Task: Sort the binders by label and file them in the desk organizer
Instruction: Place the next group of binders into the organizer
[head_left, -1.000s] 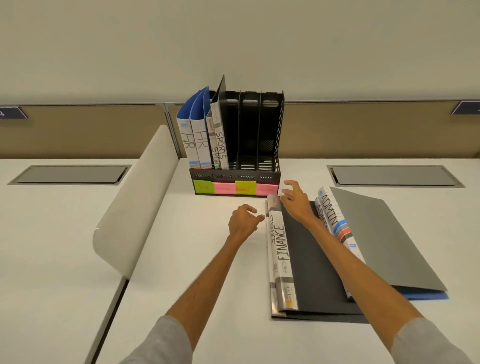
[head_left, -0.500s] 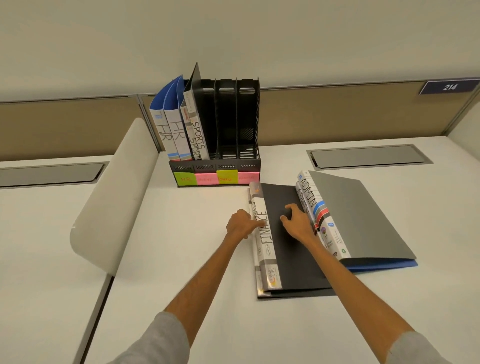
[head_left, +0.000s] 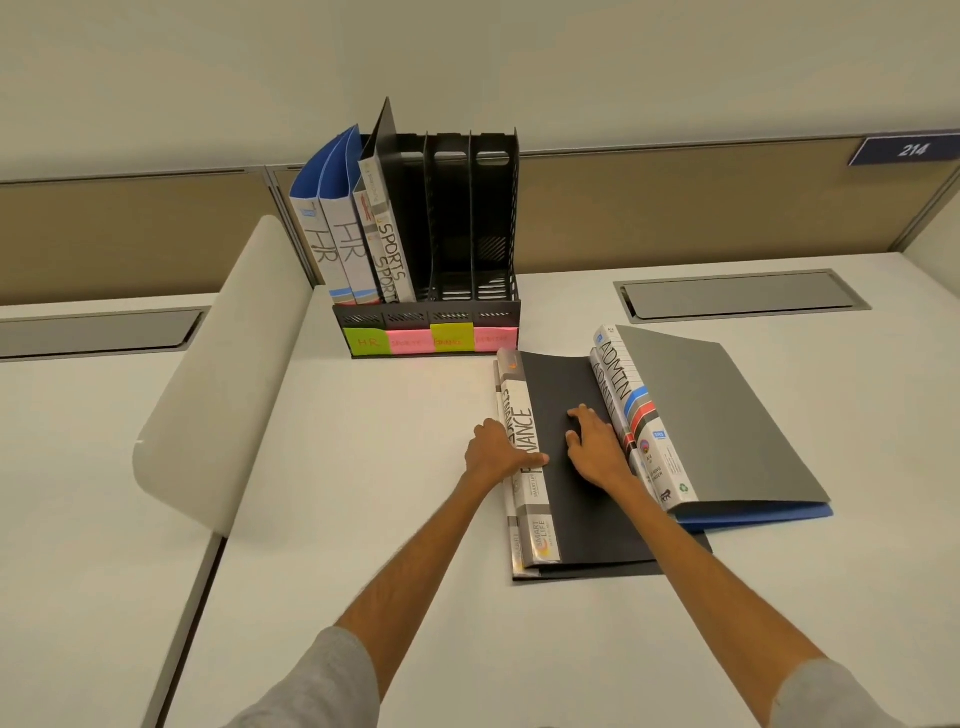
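While the matte black FINANCE binder (head_left: 571, 499) lies flat toward the table's (head_left: 363, 519) far edge (glossy white spine leftward), I see my left hand (head_left: 493, 453) gripping that spine, thumb on top, and my right hand (head_left: 597, 447) resting open-fingered on its cover.

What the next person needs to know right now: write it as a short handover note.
Left hand grips the spine of the top FINANCE binder; right hand rests on its black cover.
Done: HR binders and SPORTS binders stand in the desk organizer.
To do: the stacked FINANCE pair and the ADMIN binders lie on the desk; the organizer's two right slots hold none.
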